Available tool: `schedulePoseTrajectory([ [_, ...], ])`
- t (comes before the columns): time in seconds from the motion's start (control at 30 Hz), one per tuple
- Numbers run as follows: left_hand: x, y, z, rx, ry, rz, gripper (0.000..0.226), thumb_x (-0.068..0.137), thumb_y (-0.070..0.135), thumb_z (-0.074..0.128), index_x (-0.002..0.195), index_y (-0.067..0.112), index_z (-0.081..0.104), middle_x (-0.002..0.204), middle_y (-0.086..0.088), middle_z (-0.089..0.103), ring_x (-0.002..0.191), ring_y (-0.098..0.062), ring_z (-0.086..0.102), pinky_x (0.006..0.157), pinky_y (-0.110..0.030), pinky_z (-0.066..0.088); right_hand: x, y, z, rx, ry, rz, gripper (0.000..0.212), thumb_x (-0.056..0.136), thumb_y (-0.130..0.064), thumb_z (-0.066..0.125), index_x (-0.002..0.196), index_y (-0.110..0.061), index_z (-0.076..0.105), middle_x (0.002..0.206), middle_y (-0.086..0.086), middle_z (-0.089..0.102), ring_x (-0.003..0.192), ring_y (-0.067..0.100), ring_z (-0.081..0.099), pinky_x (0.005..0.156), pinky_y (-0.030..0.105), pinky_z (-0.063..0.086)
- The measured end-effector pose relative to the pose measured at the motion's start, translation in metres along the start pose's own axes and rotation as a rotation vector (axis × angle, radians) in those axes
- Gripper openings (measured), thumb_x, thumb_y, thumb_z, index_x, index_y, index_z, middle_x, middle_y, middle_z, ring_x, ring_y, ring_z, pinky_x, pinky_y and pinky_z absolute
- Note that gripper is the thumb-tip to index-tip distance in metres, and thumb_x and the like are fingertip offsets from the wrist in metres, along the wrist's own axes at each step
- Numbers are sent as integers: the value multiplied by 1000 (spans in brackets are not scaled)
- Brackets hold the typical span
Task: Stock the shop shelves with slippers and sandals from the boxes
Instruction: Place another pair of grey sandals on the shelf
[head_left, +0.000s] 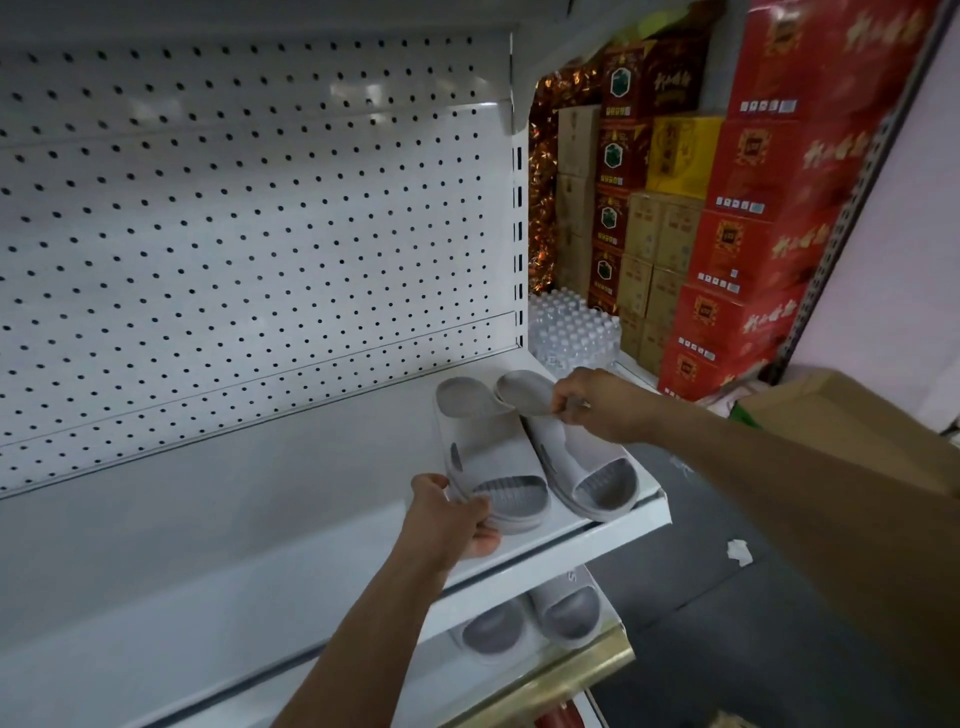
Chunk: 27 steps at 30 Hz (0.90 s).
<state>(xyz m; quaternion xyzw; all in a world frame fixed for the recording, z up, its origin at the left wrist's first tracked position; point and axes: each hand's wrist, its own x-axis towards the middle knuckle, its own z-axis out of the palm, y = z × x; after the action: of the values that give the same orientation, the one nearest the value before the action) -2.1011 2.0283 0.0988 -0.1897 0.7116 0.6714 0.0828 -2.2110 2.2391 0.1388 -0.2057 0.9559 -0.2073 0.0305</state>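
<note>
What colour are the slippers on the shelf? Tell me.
Light grey slippers, seen in the head view.

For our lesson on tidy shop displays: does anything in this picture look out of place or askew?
Two things. A crumpled white scrap lies on the dark floor beside the shelf. The heel of the right slipper overlaps the left slipper, so the pair is not yet square; both hands are on them.

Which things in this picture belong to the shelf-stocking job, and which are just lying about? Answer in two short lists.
Job: left slipper, held by left hand; right slipper, held by right hand; white shelf; slippers below.

Lying about: red cartons, water bottles, crumpled paper.
</note>
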Motion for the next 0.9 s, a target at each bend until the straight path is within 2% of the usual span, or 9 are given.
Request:
schedulePoseTrajectory([
  [0.13,-1,-4,-2,137,-25,11,46,91,13,65,120,12,29,84,-21,64,50,-22,64,50,-31,55,-14,1,5,21,94,40,32,89,-22,64,121,-16,61,124,9,51,115,24,47,100,38,41],
  [0.23,-5,-4,-7,258,-2,47,46,92,23,63,122,15,29,78,-17,64,50,-23,61,51,-31,54,-30,7,6,77,153,84,41,88,-24,67,127,-19,56,126,7,50,115,23,47,101,36,41],
  [0.3,-9,-3,-7,334,21,108,44,91,29,62,122,19,32,77,-13,66,51,-20,61,53,-31,53,-41,13,6,128,195,116,37,89,-23,65,125,-22,56,126,4,50,112,19,49,95,31,42],
  [0.4,-19,2,-2,301,-8,185,37,93,31,60,121,22,38,82,-14,65,54,-18,59,53,-30,51,-59,18,9,230,229,168,30,92,-21,62,121,-21,59,126,2,51,103,13,51,83,21,38],
  [0.47,-29,4,6,255,-55,223,29,94,29,58,119,21,44,86,-14,63,56,-17,57,52,-28,50,-72,19,11,278,264,178,28,91,-21,63,119,-18,61,124,3,55,105,14,54,84,23,41],
  [0.57,-42,3,23,182,-126,260,17,95,23,57,111,17,56,77,-11,61,52,-16,54,51,-30,47,-98,19,13,287,329,171,24,91,-22,63,115,-16,65,116,3,61,103,17,58,86,27,45],
  [0.73,-66,-10,74,66,-253,195,10,96,20,58,103,13,62,73,-10,62,48,-18,57,45,-29,47,-166,33,23,385,412,247,19,93,-13,59,110,-12,67,99,-3,63,78,8,57,65,9,40],
  [0.83,-87,-32,115,32,-371,133,7,96,14,57,100,10,60,73,-12,59,44,-18,56,43,-27,49,-220,56,29,485,342,320,13,93,-11,59,103,-15,67,86,-2,64,68,9,61,64,20,46],
  [0.9,-100,-53,142,40,-438,79,6,96,11,56,100,11,60,72,-11,59,44,-17,56,42,-26,49,-259,76,37,544,285,395,10,93,-11,59,98,-16,66,83,1,66,63,7,64,60,19,49],
])
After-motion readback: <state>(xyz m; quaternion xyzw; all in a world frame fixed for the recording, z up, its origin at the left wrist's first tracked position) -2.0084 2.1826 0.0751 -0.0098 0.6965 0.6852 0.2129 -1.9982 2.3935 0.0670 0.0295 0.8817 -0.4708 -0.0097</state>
